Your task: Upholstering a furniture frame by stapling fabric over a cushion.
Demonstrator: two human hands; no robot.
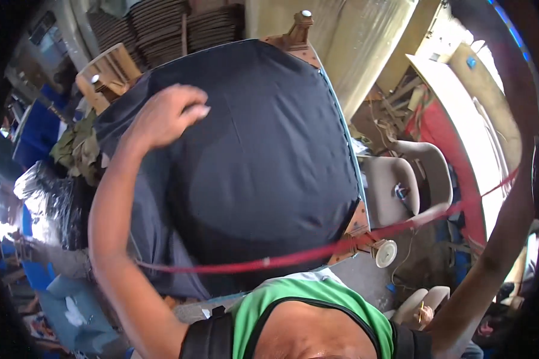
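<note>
Black fabric point(263, 143) is spread over a large upturned furniture frame in front of me. It lies fixed along the right side and hangs loose in folds on the left. My left hand point(167, 116) is over the fabric's far left part, its fingers loosely curved and the thumb apart, holding nothing. My right arm point(512, 221) is raised along the right rim. The right hand is a dark blur at the upper right, and its grip cannot be made out. A red hose point(317, 252) stretches, blurred, across the near side toward the right arm.
Wooden legs with casters stand up at the frame's corners: far right point(299, 30), far left point(105, 84) and near right point(365, 236). Beige chair shells point(395, 179) are to the right. Plastic-wrapped bundles point(54, 203) stand at left. Another person's hand point(424, 315) shows at lower right.
</note>
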